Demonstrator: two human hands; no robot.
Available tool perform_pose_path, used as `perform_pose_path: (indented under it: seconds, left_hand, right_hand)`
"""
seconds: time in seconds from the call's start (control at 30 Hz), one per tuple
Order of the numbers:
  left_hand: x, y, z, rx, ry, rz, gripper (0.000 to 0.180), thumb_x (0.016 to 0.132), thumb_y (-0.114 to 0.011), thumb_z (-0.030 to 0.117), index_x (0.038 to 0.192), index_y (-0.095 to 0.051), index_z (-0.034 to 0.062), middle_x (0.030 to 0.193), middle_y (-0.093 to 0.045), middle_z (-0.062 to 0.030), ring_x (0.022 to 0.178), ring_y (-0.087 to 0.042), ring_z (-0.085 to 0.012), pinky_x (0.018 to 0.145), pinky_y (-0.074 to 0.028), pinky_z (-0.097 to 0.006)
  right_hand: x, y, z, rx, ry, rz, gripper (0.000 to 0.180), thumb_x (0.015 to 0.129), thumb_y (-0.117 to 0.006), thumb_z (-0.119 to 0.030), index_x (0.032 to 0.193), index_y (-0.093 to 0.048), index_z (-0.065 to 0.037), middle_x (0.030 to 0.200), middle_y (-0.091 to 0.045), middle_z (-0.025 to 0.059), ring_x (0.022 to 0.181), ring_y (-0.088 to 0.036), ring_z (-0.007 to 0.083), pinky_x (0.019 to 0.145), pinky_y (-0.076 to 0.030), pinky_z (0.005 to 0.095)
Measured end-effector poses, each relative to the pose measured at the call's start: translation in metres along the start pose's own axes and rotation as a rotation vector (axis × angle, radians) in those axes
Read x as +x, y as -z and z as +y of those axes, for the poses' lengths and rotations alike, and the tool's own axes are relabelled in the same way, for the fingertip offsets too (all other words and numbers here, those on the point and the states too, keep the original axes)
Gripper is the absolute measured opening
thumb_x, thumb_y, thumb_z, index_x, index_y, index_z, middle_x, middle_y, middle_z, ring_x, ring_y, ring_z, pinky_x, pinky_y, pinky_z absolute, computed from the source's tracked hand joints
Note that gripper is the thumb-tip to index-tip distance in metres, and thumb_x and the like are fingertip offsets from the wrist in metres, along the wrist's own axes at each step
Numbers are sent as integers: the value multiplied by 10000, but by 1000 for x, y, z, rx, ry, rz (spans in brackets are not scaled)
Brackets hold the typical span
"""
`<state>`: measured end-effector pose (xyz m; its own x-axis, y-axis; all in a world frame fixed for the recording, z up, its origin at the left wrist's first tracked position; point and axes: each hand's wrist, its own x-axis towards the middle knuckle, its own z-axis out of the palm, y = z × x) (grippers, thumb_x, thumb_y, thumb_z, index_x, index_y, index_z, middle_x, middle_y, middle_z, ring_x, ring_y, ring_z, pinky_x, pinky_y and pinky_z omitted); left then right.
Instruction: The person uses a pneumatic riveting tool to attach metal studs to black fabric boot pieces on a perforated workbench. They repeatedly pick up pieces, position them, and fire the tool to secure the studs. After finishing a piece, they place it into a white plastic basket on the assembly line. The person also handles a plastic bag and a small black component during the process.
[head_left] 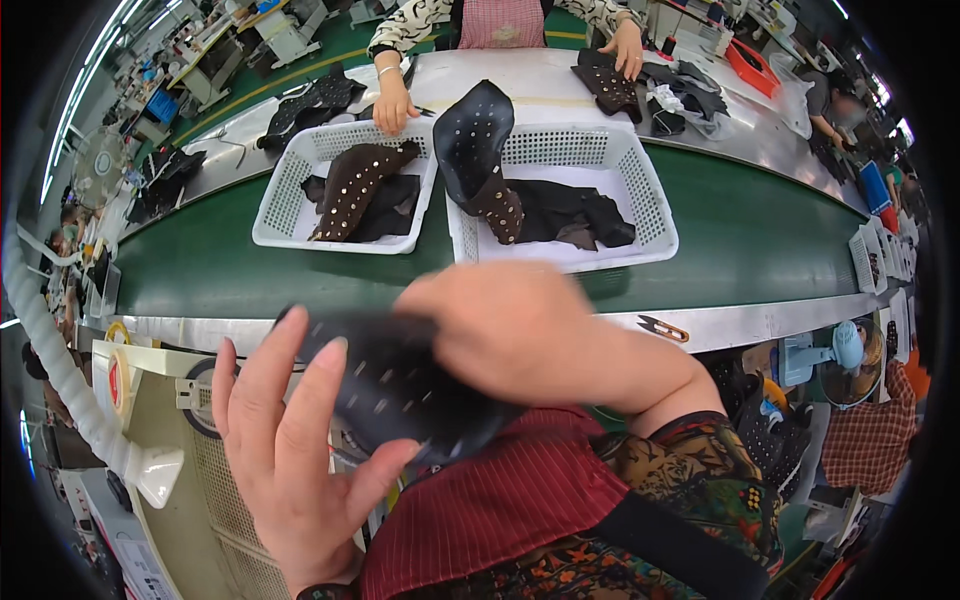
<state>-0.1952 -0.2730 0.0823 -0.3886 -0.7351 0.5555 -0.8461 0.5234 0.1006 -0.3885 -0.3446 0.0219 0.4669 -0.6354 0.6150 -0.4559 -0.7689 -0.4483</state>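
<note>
The person has a black dotted piece (385,380) up in both hands, in front of the red striped apron (480,510), on the near side of the green table top (215,250). The piece is blurry, with rows of small pale dots. Its long way runs on a slant, from the upper left down to the lower right. One end points to the left fingers and the other end points toward the apron. I cannot tell which end is the top of it. The left hand (290,455) is clamped on the left end, with the fingers spread wide and the thumb at the bottom edge. The right hand (510,320) is at the upper right edge, bent and very blurry, so I cannot tell if it grips. The two hands are apart, with the piece between them. Past them sit two white baskets side by side. In the left basket (330,243), a brown dotted piece (355,190) slants from upper right to lower left. In the right basket (570,262), a tall black dotted shape (472,140) points up and leans over the left rim, with brown at its bottom. Small snips (663,328) lie on the metal strip (770,315). Across the table, a co-worker has one hand (395,108) by the left basket and another hand (624,50) on a dark dotted piece (607,88).
</note>
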Motion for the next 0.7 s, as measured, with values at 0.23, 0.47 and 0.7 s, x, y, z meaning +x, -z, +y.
perform_pose_path:
  seconds: [0.23,0.47,0.7]
  left_hand:
    - [-31,-35,-25,-25,130,-130,530,727,-721,178,1218,-550,79,1289,-511,-134,1120,-521,-286,1040,-276,-535]
    - [-96,-63,-49,-120,355,-246,478,788,-659,139,1243,-526,76,1283,-517,-129,1128,-515,-311,1026,-317,-502]
    - [-163,-89,-62,-173,560,-291,443,805,-642,134,1222,-524,43,1241,-546,-161,1123,-523,-345,991,-363,-485]
  right_hand:
    - [-34,81,101,248,-655,538,219,828,-575,-96,1003,-618,28,887,-662,67,751,-610,131,688,-490,268]
    - [-73,93,256,326,-836,967,292,816,-564,-94,1059,-607,62,950,-654,107,823,-609,159,743,-470,281]
    - [-145,67,379,144,-1176,1120,478,817,-668,-263,1095,-565,112,1049,-625,157,944,-598,215,829,-454,323]
